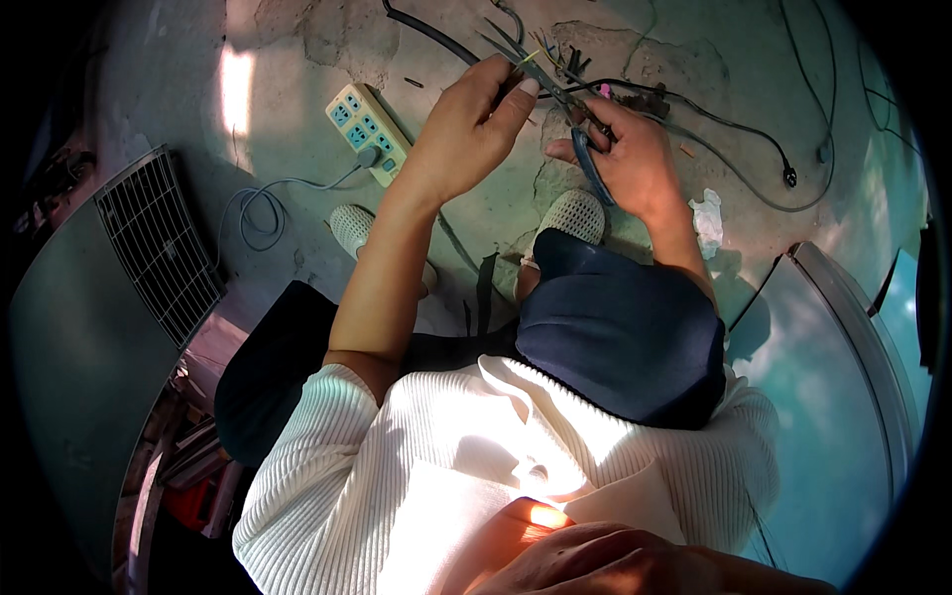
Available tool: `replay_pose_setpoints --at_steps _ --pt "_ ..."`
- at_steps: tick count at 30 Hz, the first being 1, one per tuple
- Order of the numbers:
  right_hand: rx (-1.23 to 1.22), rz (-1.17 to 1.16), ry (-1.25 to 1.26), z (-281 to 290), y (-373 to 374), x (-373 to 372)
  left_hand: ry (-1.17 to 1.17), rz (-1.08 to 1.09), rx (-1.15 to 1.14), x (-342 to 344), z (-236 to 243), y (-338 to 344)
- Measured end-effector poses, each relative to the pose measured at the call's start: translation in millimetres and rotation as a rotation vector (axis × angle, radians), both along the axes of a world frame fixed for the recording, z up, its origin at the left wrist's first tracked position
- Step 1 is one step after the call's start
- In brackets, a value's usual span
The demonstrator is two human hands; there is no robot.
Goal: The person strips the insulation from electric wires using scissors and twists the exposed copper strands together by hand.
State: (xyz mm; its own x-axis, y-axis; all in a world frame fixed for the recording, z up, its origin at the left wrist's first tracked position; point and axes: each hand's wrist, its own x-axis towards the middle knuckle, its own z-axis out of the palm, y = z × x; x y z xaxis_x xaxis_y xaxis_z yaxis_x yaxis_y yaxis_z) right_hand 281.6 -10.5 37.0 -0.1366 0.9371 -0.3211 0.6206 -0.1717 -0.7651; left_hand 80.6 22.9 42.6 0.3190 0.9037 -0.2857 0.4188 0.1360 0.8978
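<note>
My left hand [474, 134] is closed, thumb against fingers, around the end of a black cable [433, 34]. A thin yellow-green wire [527, 60] sticks out past its fingertips. My right hand [632, 157] grips a pair of scissors [544, 79] with dark metal blades and blue-grey handles. The blades are parted and cross by the yellow-green wire, just beyond my left thumb; whether they touch it I cannot tell. Beneath and beyond the scissors, short black cable pieces and thin coloured wires lie on the floor. My left fingers hide the cable's gripped part.
A cream power strip [369, 121] with a plugged-in grey cord [260, 213] lies left of my left forearm. A black plug [790, 177] and crumpled white tissue [707, 224] lie to the right. A wire rack [159, 238] stands left; a pale blue panel [823, 397] stands right.
</note>
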Motion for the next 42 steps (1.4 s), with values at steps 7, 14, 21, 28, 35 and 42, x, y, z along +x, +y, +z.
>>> replay_pose_setpoints --at_steps 7,14,21,28,35,42 --pt "-0.025 0.032 0.041 2 -3 -5 0.06 0.077 0.081 7 3 -2" --pt "-0.034 0.005 0.195 3 -7 -9 0.027 0.068 0.098 7 0 -3" --pt "-0.067 -0.012 0.212 -4 -10 -10 0.025 0.133 0.1 15 5 -5" --pt "-0.002 -0.055 0.183 -16 -14 -11 0.041 0.12 0.074 15 4 -5" --pt "0.048 -0.077 0.16 -12 -13 -16 0.031 0.156 0.095 16 3 -6" --pt "0.078 -0.086 0.164 -17 -15 -18 0.023 0.173 0.122 18 3 -6"
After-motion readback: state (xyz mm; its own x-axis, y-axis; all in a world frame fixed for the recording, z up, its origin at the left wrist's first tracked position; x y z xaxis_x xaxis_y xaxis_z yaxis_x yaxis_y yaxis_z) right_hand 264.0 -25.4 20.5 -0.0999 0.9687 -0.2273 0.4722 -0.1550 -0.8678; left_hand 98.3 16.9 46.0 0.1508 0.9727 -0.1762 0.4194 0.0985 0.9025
